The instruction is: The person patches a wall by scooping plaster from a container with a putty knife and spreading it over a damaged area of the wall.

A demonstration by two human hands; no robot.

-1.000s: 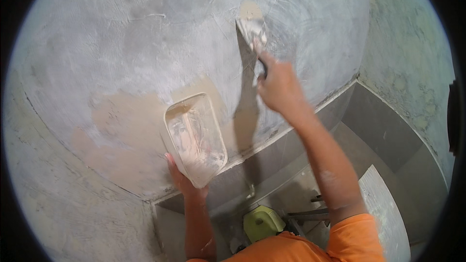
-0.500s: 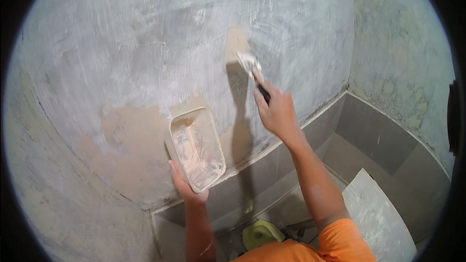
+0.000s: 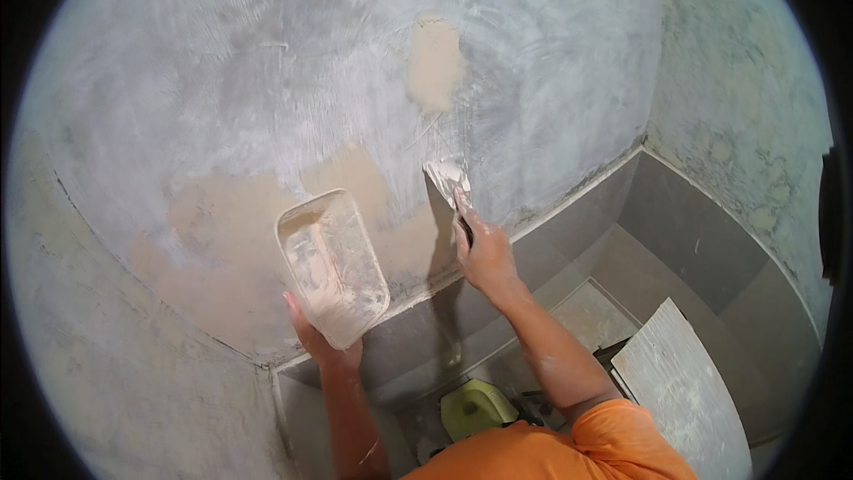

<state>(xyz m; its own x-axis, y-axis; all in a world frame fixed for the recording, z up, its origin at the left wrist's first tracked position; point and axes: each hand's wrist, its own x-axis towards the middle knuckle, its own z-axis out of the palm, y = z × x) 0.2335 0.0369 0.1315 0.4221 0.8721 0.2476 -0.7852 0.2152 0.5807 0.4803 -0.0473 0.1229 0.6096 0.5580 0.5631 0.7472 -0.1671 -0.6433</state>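
My left hand grips a clear plastic tub from below, tilted so its inside shows. Beige filler paste coats part of the tub's bottom and walls. In my right hand is a putty knife, its dark handle wrapped by my fingers and its blade smeared with pale paste. The blade is close to the grey plastered wall; whether it touches, I cannot tell. Above the blade is a fresh beige patch. Broader beige patches spread behind and left of the tub.
Grey tiles line the wall's foot below a pale ledge edge. A second rough wall meets this one at the right corner. Low at right leans a whitish board. A yellow-green object lies below, partly hidden by my orange shirt.
The putty knife has moved down the wall, away from the upper beige patch, which now shows whole and longer. My view has shifted slightly; the tub stays in my left hand.
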